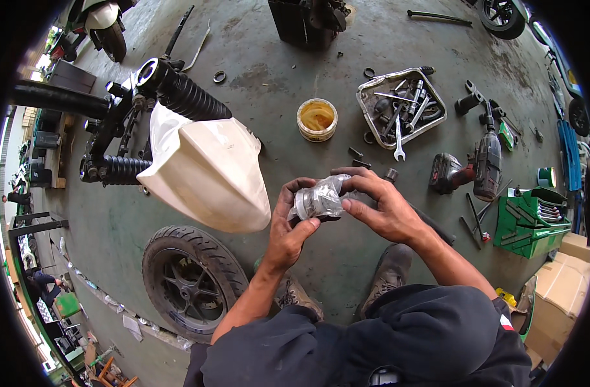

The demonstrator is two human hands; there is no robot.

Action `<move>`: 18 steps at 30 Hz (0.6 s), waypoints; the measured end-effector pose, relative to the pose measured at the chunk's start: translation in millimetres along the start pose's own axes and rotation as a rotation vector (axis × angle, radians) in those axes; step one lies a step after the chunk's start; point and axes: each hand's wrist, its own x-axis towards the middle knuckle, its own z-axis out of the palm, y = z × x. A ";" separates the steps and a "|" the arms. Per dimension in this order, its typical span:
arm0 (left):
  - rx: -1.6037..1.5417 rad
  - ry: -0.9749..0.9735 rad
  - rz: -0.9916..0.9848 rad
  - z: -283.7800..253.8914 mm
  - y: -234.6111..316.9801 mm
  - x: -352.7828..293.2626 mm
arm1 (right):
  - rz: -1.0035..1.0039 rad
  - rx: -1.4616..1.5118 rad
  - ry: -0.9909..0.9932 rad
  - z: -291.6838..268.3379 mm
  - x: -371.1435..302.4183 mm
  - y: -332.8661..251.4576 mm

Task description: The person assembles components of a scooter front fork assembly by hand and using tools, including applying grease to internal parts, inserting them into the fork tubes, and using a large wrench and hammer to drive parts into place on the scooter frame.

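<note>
Both hands hold a clear plastic bag [319, 197] with shiny, ring-shaped metal parts inside, above the floor and in front of my boots. My left hand [290, 222] grips its left side, thumb below and fingers along the edge. At the other end, my right hand [379, 205] pinches the crumpled plastic between thumb and fingers. The exact kind of the parts is blurred by the plastic. To the left of my hands is a white front fender [208, 168] on a motorcycle fork with black rubber boots [185, 93].
A wheel with tyre [195, 284] lies at lower left. Beyond my hands stand a grease tub [317, 119] and a tray [406, 140] of sockets and wrenches. On the right are a cordless impact wrench [487, 168], a green toolbox [530, 226] and cardboard boxes [559, 293].
</note>
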 end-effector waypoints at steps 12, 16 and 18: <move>0.168 -0.013 0.057 5.9 8.3 -4.4 | 0.162 0.238 -0.168 -1.7 0.4 -1.8; 0.241 -0.051 0.076 8.7 13.3 -2.1 | 0.208 0.496 -0.109 6.6 -5.7 7.8; 0.228 -0.034 0.078 9.0 16.4 -1.9 | 0.215 0.733 -0.090 11.9 -4.4 13.4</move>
